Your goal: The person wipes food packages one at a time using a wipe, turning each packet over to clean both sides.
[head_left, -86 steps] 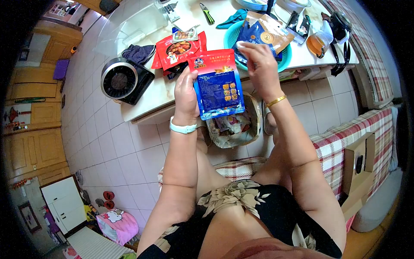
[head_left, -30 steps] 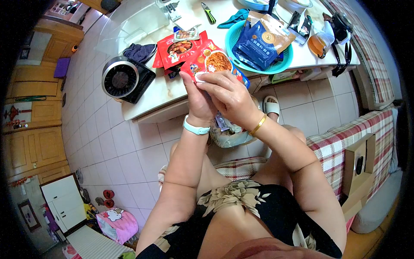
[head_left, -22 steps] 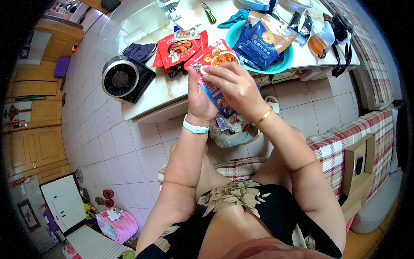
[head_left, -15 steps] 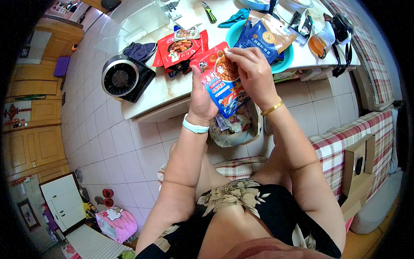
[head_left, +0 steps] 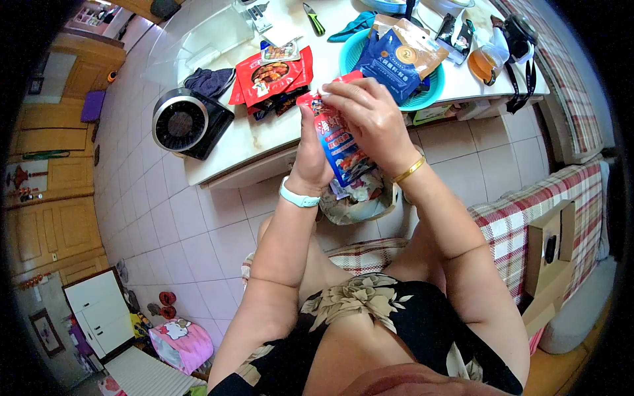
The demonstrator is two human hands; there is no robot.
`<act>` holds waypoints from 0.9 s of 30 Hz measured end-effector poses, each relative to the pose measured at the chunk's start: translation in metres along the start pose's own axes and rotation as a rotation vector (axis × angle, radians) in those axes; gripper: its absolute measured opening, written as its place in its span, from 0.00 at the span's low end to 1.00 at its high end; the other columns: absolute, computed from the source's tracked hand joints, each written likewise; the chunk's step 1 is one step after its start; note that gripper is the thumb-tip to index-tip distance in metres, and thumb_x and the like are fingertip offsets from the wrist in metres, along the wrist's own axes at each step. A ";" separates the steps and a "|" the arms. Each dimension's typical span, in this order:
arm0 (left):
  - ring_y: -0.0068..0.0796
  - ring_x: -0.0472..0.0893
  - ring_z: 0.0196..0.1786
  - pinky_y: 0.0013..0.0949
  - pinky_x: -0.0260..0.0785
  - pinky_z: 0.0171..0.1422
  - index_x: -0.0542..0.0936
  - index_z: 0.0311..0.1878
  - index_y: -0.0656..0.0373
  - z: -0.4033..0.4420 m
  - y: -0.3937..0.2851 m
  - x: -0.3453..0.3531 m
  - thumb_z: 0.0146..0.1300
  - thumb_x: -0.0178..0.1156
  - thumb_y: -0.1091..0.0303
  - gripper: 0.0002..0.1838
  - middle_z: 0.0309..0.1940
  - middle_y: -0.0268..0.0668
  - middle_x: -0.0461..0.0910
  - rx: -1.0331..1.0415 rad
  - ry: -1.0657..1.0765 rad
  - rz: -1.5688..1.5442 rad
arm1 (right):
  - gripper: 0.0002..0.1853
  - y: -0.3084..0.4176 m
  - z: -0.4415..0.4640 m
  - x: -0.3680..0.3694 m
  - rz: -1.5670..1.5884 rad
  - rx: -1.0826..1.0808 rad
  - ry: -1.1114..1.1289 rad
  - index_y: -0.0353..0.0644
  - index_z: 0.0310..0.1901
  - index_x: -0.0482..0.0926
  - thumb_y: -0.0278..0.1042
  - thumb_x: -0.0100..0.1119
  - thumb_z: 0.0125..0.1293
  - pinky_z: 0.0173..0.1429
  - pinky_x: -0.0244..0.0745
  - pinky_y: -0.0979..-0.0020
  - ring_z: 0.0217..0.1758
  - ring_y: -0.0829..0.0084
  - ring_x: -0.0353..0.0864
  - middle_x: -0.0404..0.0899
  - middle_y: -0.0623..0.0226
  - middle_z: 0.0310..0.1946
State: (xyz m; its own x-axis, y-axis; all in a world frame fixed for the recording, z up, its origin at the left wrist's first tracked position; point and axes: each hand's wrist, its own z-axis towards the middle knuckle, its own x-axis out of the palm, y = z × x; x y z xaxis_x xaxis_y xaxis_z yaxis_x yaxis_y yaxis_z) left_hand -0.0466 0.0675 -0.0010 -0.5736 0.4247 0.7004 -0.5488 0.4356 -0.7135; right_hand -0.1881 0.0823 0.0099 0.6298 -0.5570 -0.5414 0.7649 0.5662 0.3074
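A red and blue seasoning packet (head_left: 343, 156), printed with large white characters, is held upright over the bin. My left hand (head_left: 311, 155) grips its left edge, thumb up along the front. Across the packet's upper part lies my right hand (head_left: 371, 119), fingers bent and pressed together, covering the food picture. A small white piece (head_left: 323, 90), perhaps tissue, shows at its fingertips near the packet's top left corner. Behind my right hand, a blue and tan pouch (head_left: 399, 59) rests in a turquoise basket (head_left: 432, 94). More red packets (head_left: 269, 76) are stacked on the table to the left.
A round-faced black appliance (head_left: 188, 123) and a dark cloth (head_left: 210, 80) sit at the table's left end. A green-handled knife (head_left: 315, 22) lies farther back. On the right stands a jug of amber liquid (head_left: 485, 64). Below the packet is a lined bin (head_left: 363, 208).
My right hand has moved left and slightly down across the packet, now covering its food picture. The white piece has shifted to the packet's top left corner. My left hand keeps its hold.
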 end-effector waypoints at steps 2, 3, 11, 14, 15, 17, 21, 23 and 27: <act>0.41 0.71 0.74 0.46 0.64 0.78 0.60 0.78 0.60 -0.002 -0.004 0.002 0.74 0.40 0.28 0.46 0.73 0.44 0.68 0.000 0.025 -0.029 | 0.15 -0.008 -0.001 -0.004 -0.075 0.043 -0.029 0.42 0.47 0.85 0.25 0.63 0.56 0.55 0.78 0.62 0.50 0.62 0.82 0.86 0.68 0.52; 0.40 0.71 0.74 0.46 0.64 0.78 0.60 0.78 0.60 -0.002 -0.005 0.003 0.76 0.40 0.30 0.44 0.74 0.44 0.68 0.002 0.050 -0.059 | 0.15 -0.012 -0.001 -0.007 -0.085 0.079 -0.028 0.42 0.47 0.85 0.24 0.63 0.56 0.55 0.78 0.62 0.50 0.62 0.82 0.86 0.68 0.51; 0.41 0.75 0.71 0.48 0.69 0.75 0.63 0.76 0.61 0.000 -0.008 -0.001 0.75 0.40 0.29 0.45 0.71 0.45 0.72 0.013 0.030 -0.060 | 0.21 -0.030 -0.004 -0.016 -0.059 0.182 -0.106 0.41 0.50 0.85 0.14 0.63 0.52 0.56 0.80 0.61 0.50 0.57 0.81 0.86 0.64 0.51; 0.44 0.71 0.74 0.48 0.65 0.77 0.61 0.78 0.60 0.003 -0.006 0.003 0.74 0.38 0.27 0.46 0.73 0.46 0.69 0.046 -0.003 -0.087 | 0.25 -0.001 0.002 -0.011 0.066 0.056 -0.067 0.41 0.53 0.84 0.16 0.64 0.50 0.60 0.79 0.59 0.53 0.56 0.81 0.84 0.62 0.56; 0.44 0.71 0.74 0.48 0.65 0.77 0.61 0.78 0.60 0.003 -0.005 0.000 0.74 0.38 0.27 0.46 0.73 0.46 0.69 0.044 -0.002 -0.086 | 0.25 0.008 0.000 -0.003 0.113 0.032 -0.028 0.41 0.53 0.84 0.17 0.65 0.49 0.61 0.79 0.58 0.54 0.56 0.81 0.83 0.62 0.58; 0.43 0.71 0.74 0.47 0.64 0.77 0.62 0.77 0.60 0.001 -0.002 -0.012 0.74 0.37 0.27 0.46 0.72 0.46 0.70 0.050 -0.084 0.032 | 0.23 0.020 -0.006 0.013 0.132 -0.011 0.029 0.39 0.52 0.84 0.23 0.63 0.51 0.65 0.76 0.57 0.56 0.56 0.81 0.82 0.63 0.60; 0.43 0.71 0.74 0.48 0.63 0.78 0.62 0.77 0.60 -0.001 -0.008 -0.014 0.76 0.40 0.31 0.43 0.72 0.46 0.70 -0.005 -0.013 -0.123 | 0.18 0.003 -0.004 0.007 0.030 0.021 0.055 0.42 0.50 0.85 0.26 0.61 0.56 0.61 0.77 0.61 0.55 0.59 0.81 0.83 0.67 0.59; 0.45 0.71 0.74 0.49 0.62 0.79 0.61 0.77 0.61 -0.002 -0.010 -0.008 0.78 0.42 0.35 0.40 0.73 0.47 0.69 0.020 -0.034 -0.120 | 0.17 -0.010 -0.004 0.003 -0.050 0.070 0.015 0.42 0.50 0.85 0.25 0.61 0.58 0.57 0.78 0.61 0.52 0.61 0.82 0.85 0.66 0.57; 0.45 0.76 0.70 0.50 0.68 0.76 0.63 0.76 0.62 0.001 -0.012 -0.014 0.79 0.41 0.38 0.38 0.70 0.47 0.73 -0.002 -0.039 -0.107 | 0.22 -0.032 -0.011 -0.009 -0.069 0.267 0.000 0.43 0.53 0.85 0.13 0.59 0.58 0.60 0.78 0.63 0.53 0.60 0.82 0.85 0.67 0.58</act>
State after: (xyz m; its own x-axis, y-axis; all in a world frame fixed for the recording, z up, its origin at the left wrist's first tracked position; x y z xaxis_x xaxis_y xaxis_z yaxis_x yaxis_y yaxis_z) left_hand -0.0323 0.0554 -0.0023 -0.5347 0.3448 0.7715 -0.6072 0.4782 -0.6346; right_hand -0.2201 0.0757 -0.0036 0.5747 -0.5891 -0.5681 0.8148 0.3467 0.4647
